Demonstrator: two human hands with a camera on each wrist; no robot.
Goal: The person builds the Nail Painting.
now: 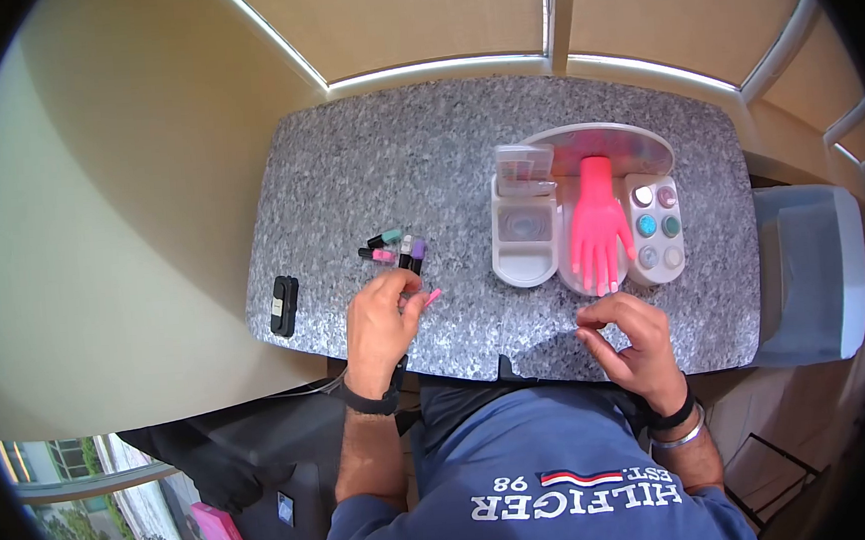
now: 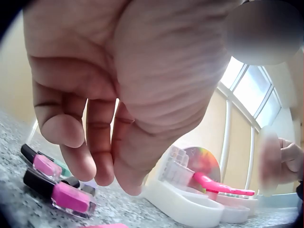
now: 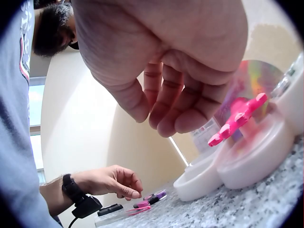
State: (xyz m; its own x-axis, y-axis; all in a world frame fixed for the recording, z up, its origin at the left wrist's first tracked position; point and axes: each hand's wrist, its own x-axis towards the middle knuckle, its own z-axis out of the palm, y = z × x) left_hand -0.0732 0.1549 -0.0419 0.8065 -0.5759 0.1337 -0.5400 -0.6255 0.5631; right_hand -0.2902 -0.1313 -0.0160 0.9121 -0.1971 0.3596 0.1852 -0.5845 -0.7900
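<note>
My left hand (image 1: pixel 381 324) hovers close over the table's front left, fingers loosely bent and holding nothing. Just by its fingertips lies a slim pink item (image 1: pixel 433 297), partly hidden by the hand. Beyond it sit several small nail polish bottles with black caps: a green one (image 1: pixel 390 237), a purple one (image 1: pixel 418 249) and a pink one (image 2: pixel 71 197). On the right, my right hand (image 1: pixel 633 341), loosely curled with nothing in it, hangs near the table edge. In front of it, a bright pink model hand (image 1: pixel 598 220) with pale nails lies on a white nail-art stand (image 1: pixel 528 268).
The stand has a rounded upright back panel (image 1: pixel 634 145), a lidded compartment and a holder with several small round pots (image 1: pixel 647 225). A black case (image 1: pixel 284 305) lies near the table's left edge. A translucent bin (image 1: pixel 814 273) stands right of the granite-patterned table (image 1: pixel 374 144).
</note>
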